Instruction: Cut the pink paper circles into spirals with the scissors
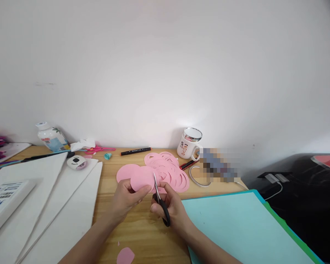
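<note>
My left hand pinches a pink paper disc by its lower edge, above the wooden desk. My right hand grips black-handled scissors, whose blades point up and meet the disc's right edge. Behind them lies a pile of pink paper circles and cut-out rings. Another pink disc rests flat to the left of the held one. A small pink offcut lies on the desk near my forearms.
White sheets and a box cover the left. Light blue paper lies right. At the back stand a white mug, a black marker, pink scissors, a bottle and a tape ring.
</note>
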A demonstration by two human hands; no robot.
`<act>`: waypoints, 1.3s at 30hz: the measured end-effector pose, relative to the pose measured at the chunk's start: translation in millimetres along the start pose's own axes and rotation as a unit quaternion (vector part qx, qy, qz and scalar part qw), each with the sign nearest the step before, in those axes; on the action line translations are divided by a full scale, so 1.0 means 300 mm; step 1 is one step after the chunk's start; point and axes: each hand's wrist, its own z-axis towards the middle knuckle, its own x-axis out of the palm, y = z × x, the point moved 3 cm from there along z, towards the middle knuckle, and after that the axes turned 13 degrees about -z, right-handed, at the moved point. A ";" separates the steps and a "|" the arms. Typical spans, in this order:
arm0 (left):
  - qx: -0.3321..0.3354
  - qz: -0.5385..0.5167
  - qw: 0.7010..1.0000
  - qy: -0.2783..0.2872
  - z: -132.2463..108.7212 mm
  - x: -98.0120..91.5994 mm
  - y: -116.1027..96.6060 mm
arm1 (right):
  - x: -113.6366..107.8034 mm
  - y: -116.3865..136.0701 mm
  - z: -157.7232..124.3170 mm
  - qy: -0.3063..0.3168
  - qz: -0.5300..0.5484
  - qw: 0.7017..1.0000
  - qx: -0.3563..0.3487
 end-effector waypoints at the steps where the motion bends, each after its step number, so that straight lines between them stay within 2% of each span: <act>1: 0.000 0.000 1.000 0.000 0.001 -0.002 0.002 | 0.000 0.000 0.000 -0.002 -0.003 1.000 0.003; 10: 0.009 -0.010 1.000 -0.007 0.002 -0.004 0.003 | -0.003 0.003 -0.002 -0.021 -0.014 0.999 0.021; 19: 0.004 -0.071 0.997 -0.003 0.005 0.000 0.017 | 0.011 -0.013 -0.003 -0.015 -0.020 0.999 0.020; 24: -0.004 -0.056 0.998 -0.017 0.004 -0.001 0.012 | 0.011 -0.016 -0.004 -0.007 -0.021 0.999 0.023; 31: -0.019 -0.045 0.999 0.001 -0.003 0.006 0.000 | 0.002 -0.003 0.000 -0.006 -0.003 1.000 -0.009; 39: -0.009 -0.039 0.999 0.012 -0.001 0.005 0.002 | 0.005 0.000 -0.004 -0.002 0.009 1.000 0.004</act>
